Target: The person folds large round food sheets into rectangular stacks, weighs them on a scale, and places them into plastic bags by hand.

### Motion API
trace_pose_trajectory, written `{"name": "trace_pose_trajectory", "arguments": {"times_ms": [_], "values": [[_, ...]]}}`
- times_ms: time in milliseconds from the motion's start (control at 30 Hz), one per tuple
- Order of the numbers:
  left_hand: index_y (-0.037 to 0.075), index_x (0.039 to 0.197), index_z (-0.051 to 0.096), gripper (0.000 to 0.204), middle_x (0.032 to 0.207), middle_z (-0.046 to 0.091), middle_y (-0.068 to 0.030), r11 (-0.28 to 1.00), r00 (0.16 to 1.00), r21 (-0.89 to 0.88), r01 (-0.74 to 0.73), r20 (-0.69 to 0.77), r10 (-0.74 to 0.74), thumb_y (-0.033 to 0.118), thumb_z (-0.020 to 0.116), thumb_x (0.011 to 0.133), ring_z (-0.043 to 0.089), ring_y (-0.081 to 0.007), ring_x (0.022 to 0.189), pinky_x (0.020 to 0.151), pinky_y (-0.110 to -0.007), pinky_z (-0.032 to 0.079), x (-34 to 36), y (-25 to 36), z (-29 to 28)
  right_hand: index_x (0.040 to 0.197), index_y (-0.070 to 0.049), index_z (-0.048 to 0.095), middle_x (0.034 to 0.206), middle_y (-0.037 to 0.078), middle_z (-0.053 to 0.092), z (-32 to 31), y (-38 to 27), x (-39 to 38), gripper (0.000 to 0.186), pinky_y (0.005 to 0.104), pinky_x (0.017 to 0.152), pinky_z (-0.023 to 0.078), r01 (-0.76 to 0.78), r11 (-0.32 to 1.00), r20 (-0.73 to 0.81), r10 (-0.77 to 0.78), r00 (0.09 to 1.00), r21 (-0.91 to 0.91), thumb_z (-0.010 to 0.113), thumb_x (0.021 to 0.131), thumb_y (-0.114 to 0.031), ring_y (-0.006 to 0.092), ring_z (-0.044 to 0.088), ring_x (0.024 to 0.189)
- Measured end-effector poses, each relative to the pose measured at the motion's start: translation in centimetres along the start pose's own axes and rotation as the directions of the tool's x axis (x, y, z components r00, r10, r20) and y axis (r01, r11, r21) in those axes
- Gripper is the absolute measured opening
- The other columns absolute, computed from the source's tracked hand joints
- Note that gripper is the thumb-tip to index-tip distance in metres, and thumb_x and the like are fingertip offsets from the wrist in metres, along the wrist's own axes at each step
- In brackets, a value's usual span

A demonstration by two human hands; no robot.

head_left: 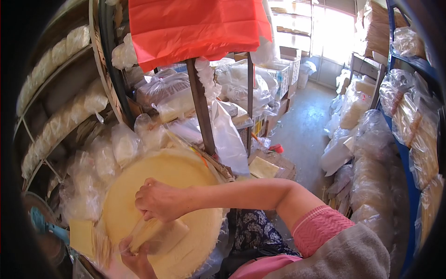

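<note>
A pale yellow bundle in a clear plastic bag (162,236) is tilted above a large round yellowish work surface (118,193). My left hand (137,259) grips the bag's lower left end, thumb and fingers around it. Just above, my right hand (160,200) is closed with curled fingers at the bag's upper edge; clear film seems to run up to its fingertips, though the knuckles hide part of the grip. Beside my left hand lies a stack of thin square yellow sheets (82,237).
Filled plastic bags (100,158) line the round surface's left side. A light blue fan-like object (49,225) stands at lower left. Red sheeting (200,30) hangs over a dark post (200,107). Bagged goods fill a blue rack (404,149) at right, beside a grey floor aisle (299,125).
</note>
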State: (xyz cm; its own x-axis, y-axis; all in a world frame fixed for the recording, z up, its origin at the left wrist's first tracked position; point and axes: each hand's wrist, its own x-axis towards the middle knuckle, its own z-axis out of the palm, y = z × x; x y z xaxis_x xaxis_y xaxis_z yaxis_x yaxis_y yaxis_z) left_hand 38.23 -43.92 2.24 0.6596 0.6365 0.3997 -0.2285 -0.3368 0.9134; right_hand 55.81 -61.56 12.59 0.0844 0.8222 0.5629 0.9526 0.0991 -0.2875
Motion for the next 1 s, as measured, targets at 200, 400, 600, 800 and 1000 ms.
{"name": "trace_pose_trajectory", "arguments": {"times_ms": [200,400,600,800,1000], "values": [[0.002,0.105,0.060,0.046,0.101,0.059,-0.0059,0.995,0.998,-0.079,0.054,-0.031,-0.057,-0.003,0.078,0.062,0.057,-0.0185,0.095,0.084,-0.031,0.049,-0.7,1.9,0.6,0.075,-0.010,0.060,0.078,0.008,0.059,1.0,-0.5,0.9,0.011,0.0409,0.085,0.038,-0.018,0.999,0.063,0.021,0.998,-0.048,0.066,0.077,-0.018,0.0276,0.058,0.083],[0.001,0.105,0.060,0.045,0.100,0.059,-0.0055,0.998,0.999,0.046,0.049,-0.019,-0.048,0.001,0.082,0.066,0.057,-0.0171,0.093,0.084,-0.030,0.049,-0.4,1.1,-0.3,0.073,-0.009,0.059,0.075,0.011,0.058,3.0,0.3,1.8,0.019,0.0436,0.074,0.044,0.097,0.994,0.062,-0.093,0.994,-0.055,0.066,0.077,-0.025,0.0310,0.059,0.081],[0.000,0.105,0.063,0.042,0.102,0.065,-0.0075,0.986,0.986,0.005,0.169,-0.002,-0.169,0.002,0.083,0.068,0.060,-0.0157,0.096,0.083,-0.029,0.050,-0.3,2.3,1.3,0.073,-0.004,0.058,0.074,0.012,0.060,1.3,-0.4,1.7,0.018,0.0443,0.065,0.045,0.012,0.999,0.064,-0.015,0.998,0.048,0.070,0.076,-0.017,0.0343,0.058,0.071],[-0.001,0.108,0.060,0.044,0.103,0.065,-0.0093,0.978,0.983,-0.108,0.177,-0.022,-0.181,0.003,0.083,0.071,0.061,-0.0158,0.097,0.081,-0.028,0.052,-1.1,2.0,0.3,0.078,-0.002,0.059,0.077,0.013,0.061,2.4,-1.5,3.0,0.016,0.0416,0.064,0.044,0.029,0.992,0.093,-0.041,0.995,0.125,0.072,0.078,-0.011,0.0329,0.057,0.071],[-0.001,0.111,0.058,0.046,0.107,0.065,-0.0102,0.979,0.981,-0.066,0.193,0.020,-0.192,0.000,0.082,0.071,0.062,-0.0169,0.096,0.082,-0.029,0.053,-0.9,2.3,0.4,0.079,-0.002,0.059,0.075,0.013,0.060,2.9,-1.9,3.4,0.017,0.0412,0.064,0.044,-0.006,0.979,0.102,-0.015,0.995,0.203,0.073,0.078,-0.011,0.0327,0.058,0.072]]}}
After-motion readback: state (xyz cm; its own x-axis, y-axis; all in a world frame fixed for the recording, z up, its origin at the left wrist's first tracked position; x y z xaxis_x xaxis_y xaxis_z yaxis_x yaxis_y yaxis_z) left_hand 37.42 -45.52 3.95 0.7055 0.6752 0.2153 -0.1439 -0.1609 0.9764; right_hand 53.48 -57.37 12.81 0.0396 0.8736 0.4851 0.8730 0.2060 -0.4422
